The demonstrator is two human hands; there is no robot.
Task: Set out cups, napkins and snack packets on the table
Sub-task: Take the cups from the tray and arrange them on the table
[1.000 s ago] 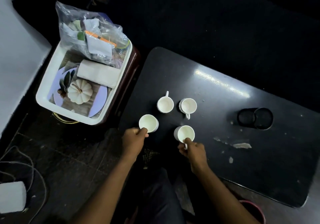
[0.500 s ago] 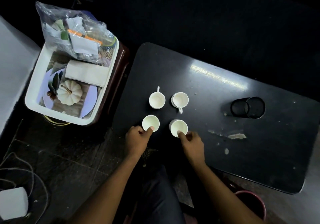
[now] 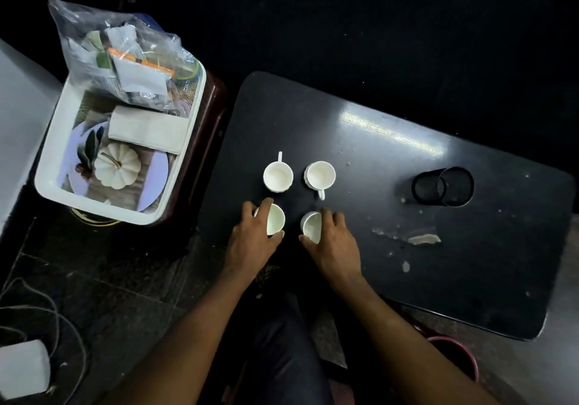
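A person seated at a dark table is arranging four white cups into a square, each hand working one of the near pair. The left hand is curling over the near-left cup, thumb at the cup's near side and fingers wrapping its far-left wall. The right hand is cupping the near-right cup the same way, thumb at about seven o'clock on the rim and fingers draped past its right side; whether either cup is lifting off the surface or merely sliding is hard to tell from here. The far-left cup is standing free with its handle pointing to twelve o'clock, and the far-right cup is showing its handle at six o'clock.

At about ten o'clock from the cups, a white tray on a stool is holding the folded napkins and a clear bag of packets, both not yet set out. A black mesh holder is lying on its side at three o'clock.

To finish this step cleanly, the near cups would probably be best nudged level by their walls, kept apart from the far pair, and turned so their handles line up before the hands let go.
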